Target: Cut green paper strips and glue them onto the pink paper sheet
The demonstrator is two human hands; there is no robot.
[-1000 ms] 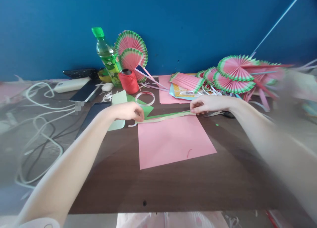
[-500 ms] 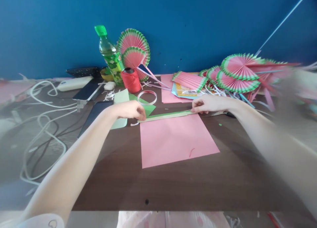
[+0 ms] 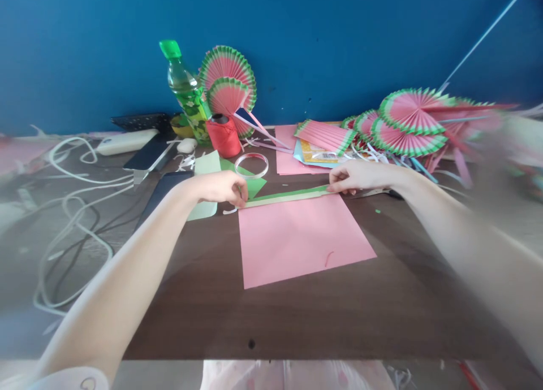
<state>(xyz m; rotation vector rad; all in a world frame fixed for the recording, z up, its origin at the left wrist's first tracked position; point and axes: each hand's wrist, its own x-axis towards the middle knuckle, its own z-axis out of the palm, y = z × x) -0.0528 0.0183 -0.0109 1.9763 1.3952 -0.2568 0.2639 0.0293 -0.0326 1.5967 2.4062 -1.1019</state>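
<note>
A green strip [image 3: 286,196] is pinched at each end by the left hand [image 3: 223,187] and right hand [image 3: 354,178], kept taut; it is laid along the far edge of the pink sheet [image 3: 301,237], seemingly for alignment, mid-table [image 3: 305,322].

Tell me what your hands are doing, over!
Left hand and right hand pinch ends of long green paper strip. Strip lies along pink paper sheet's top edge. Nothing blocking.

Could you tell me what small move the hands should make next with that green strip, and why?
Probably press the green strip flat along the pink sheet's far edge. The left hand pinches one end, the right hand the other, and the strip lies stretched just at that edge, apparently lined up with it.
</note>
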